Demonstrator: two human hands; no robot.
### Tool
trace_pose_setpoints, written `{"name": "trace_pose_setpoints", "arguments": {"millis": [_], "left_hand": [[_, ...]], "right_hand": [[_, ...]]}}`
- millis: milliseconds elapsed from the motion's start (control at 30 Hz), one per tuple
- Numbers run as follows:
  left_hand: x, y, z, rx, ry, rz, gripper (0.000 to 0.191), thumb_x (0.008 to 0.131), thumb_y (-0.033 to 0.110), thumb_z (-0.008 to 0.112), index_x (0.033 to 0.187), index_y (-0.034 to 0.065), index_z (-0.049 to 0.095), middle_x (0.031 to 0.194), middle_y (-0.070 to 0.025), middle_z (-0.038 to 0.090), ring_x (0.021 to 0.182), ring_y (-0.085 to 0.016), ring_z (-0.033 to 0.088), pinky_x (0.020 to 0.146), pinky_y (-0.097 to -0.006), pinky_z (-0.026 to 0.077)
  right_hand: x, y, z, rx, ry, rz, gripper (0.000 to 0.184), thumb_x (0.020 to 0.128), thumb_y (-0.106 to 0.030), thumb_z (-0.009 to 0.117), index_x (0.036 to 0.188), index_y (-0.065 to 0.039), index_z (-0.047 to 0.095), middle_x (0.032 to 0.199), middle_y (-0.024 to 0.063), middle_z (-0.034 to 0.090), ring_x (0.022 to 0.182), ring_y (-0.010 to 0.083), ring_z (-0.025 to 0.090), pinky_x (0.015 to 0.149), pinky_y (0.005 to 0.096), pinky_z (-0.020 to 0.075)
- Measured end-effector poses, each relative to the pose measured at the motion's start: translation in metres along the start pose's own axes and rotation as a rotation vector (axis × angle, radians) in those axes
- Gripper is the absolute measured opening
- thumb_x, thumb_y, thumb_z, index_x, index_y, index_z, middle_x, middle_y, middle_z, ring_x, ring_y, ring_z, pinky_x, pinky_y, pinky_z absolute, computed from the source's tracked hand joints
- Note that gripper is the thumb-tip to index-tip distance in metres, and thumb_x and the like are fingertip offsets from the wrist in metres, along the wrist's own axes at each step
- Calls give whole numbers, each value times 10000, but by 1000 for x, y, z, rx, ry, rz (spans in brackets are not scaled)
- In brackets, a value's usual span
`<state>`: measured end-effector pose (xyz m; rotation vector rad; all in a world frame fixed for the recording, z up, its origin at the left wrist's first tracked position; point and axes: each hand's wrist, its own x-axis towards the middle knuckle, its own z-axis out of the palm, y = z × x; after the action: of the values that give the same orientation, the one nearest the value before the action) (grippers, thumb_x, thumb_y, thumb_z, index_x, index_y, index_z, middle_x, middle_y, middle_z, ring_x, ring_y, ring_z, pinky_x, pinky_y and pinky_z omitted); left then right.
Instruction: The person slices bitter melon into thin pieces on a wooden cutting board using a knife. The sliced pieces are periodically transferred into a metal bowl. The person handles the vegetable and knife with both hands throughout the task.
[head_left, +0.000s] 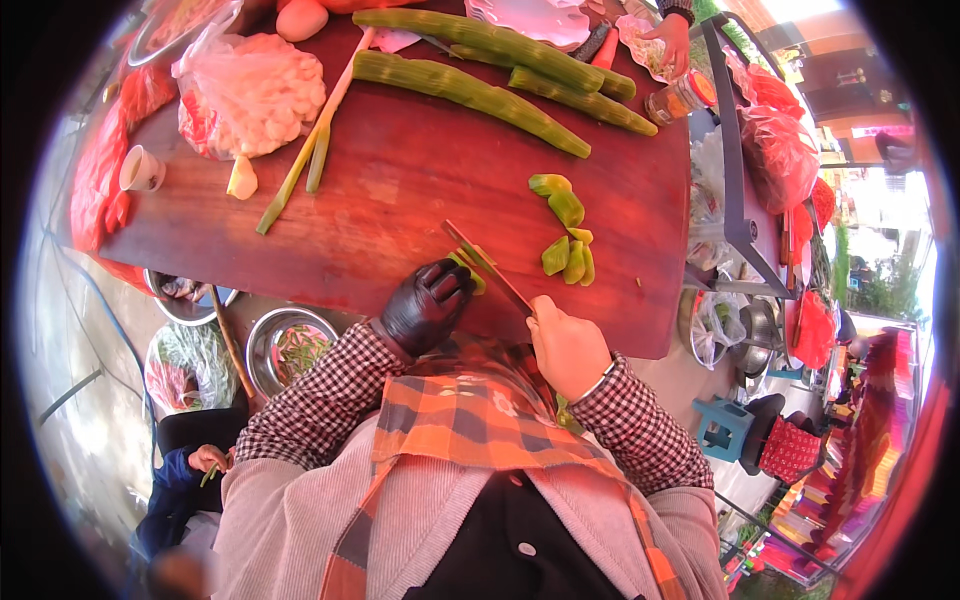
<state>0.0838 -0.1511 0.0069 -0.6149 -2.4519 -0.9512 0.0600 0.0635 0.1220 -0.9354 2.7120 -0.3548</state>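
My left hand (427, 306), in a black glove, presses on a piece of peeled green stem vegetable (470, 274) near the front edge of the wooden table (375, 217). My right hand (568, 346), bare, grips the handle of a kitchen knife (495, 271). Its blade lies against the right side of the green piece, and the glove hides part of that piece. To the right of the knife lie several cut green chunks (566, 208). Farther back rest several long peeled green stems (472, 97), some crossing over others.
Back left are a plastic bag of pale pieces (255, 94), a paper cup (142, 169) and thin stalks (319, 139). A lidded jar (679, 97) stands back right, near another person's hand (669, 41). Metal bowls (289, 349) sit below the left edge; a person's hand (210, 457) holds green pieces there.
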Motion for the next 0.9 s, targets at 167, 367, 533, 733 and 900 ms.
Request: {"name": "trace_pose_setpoints", "arguments": {"millis": [167, 367, 533, 733, 900], "left_hand": [[-8, -6, 6, 29, 11, 31, 214, 707, 85, 646, 915, 37, 666, 1044, -107, 648, 1019, -314, 608, 857, -418, 526], [-3, -4, 3, 16, 59, 80, 157, 701, 45, 685, 850, 32, 639, 943, -109, 623, 892, -326, 607, 726, -418, 529], [-10, -5, 5, 41, 30, 58, 242, 689, 96, 641, 922, 36, 659, 982, -105, 632, 962, -318, 604, 829, -407, 529], [-14, -7, 6, 19, -19, 79, 258, 676, 77, 633, 927, 21, 654, 994, -119, 632, 960, -321, 603, 820, -404, 530], [-10, -7, 5, 11, 19, 84, 280, 659, 76, 621, 930, 13, 652, 1027, -132, 630, 974, -320, 599, 809, -406, 533]], "right_hand": [[-7, -21, -18, -177, -101, 0, 92, 899, -99, 514, 926, -29, 460, 673, 169, 597, 585, 337, 634, 499, 422, 502], [6, -4, 26, -78, 53, 4, 124, 913, -110, 540, 927, -32, 445, 679, 175, 589, 587, 349, 621, 500, 426, 492], [-3, -18, -13, -123, -46, -35, 141, 908, -105, 558, 915, -30, 440, 670, 180, 583, 576, 352, 614, 486, 426, 487], [7, -10, 26, -138, -5, 7, 131, 912, -95, 539, 904, -20, 432, 678, 195, 588, 578, 370, 610, 487, 440, 486], [3, -6, 6, -37, -19, -4, 99, 890, -82, 508, 940, -10, 460, 723, 177, 610, 612, 352, 630, 516, 422, 503]]}}
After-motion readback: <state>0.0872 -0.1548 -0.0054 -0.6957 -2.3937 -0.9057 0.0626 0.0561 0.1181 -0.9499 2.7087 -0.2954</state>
